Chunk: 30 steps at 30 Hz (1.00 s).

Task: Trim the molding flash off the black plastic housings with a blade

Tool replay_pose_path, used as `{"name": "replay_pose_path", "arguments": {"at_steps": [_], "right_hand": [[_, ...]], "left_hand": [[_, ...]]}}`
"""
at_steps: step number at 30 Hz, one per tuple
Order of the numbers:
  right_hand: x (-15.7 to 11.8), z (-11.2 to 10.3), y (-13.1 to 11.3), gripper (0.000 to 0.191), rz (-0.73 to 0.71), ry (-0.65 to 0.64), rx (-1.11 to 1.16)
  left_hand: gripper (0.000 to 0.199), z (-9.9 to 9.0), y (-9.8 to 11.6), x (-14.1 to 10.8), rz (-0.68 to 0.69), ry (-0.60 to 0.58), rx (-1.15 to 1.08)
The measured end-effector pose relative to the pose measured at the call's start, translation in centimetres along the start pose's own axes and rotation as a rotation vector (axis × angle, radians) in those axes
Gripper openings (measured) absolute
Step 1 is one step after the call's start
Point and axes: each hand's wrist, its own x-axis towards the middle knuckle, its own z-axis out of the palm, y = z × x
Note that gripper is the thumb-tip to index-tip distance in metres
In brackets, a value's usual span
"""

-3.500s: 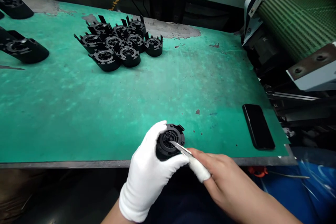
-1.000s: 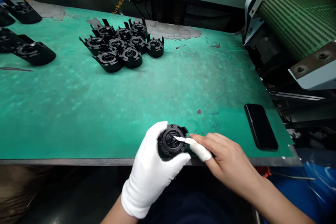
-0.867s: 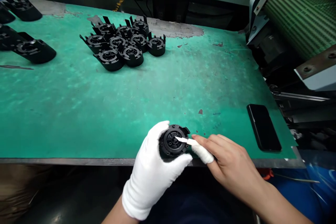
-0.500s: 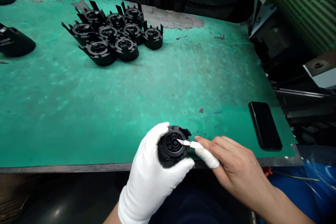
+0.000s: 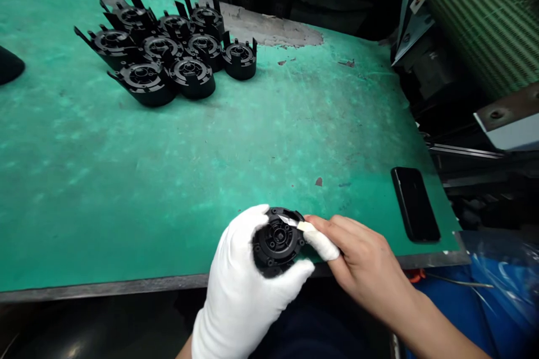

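My left hand (image 5: 248, 275), in a white glove, is closed around a round black plastic housing (image 5: 278, 241) just above the table's front edge. The housing's face is turned up, with rings, small holes and a square hub in the middle. My right hand (image 5: 357, 252) is bare apart from a white cover on the thumb. It pinches a craft knife (image 5: 302, 226) whose handle is mostly hidden by the fingers. The pointed blade lies over the upper part of the housing's face; whether it touches the plastic I cannot tell.
Several similar black housings (image 5: 191, 76) stand grouped at the back left of the green table (image 5: 236, 140). Another dark part (image 5: 10, 65) is cut off at the left edge. A black phone (image 5: 415, 203) lies at the right. Machinery with a green ribbed panel (image 5: 497, 22) stands beyond it.
The knife's blade has moved from the middle of the housing up toward its upper rim. My right hand has come closer to the housing. The camera view has shifted slightly.
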Motion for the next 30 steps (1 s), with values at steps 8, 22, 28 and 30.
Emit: {"name": "replay_pose_path", "arguments": {"at_steps": [8, 22, 28, 30], "right_hand": [[-2.9, -1.0, 0.7, 0.035, -0.057, -0.1, 0.103], [-4.1, 0.1, 0.3, 0.036, -0.002, 0.069, -0.113], [-4.3, -0.1, 0.4, 0.037, -0.013, -0.008, -0.052], [-4.3, 0.0, 0.3, 0.035, 0.007, 0.018, -0.081]], "left_hand": [[0.065, 0.4, -0.2, -0.8, -0.006, 0.036, 0.025], [0.063, 1.4, 0.0, -1.1, -0.002, 0.138, 0.06], [0.064, 1.6, -0.1, -1.1, 0.001, 0.148, 0.042], [0.063, 1.6, 0.0, -1.2, 0.001, 0.155, 0.04]]}}
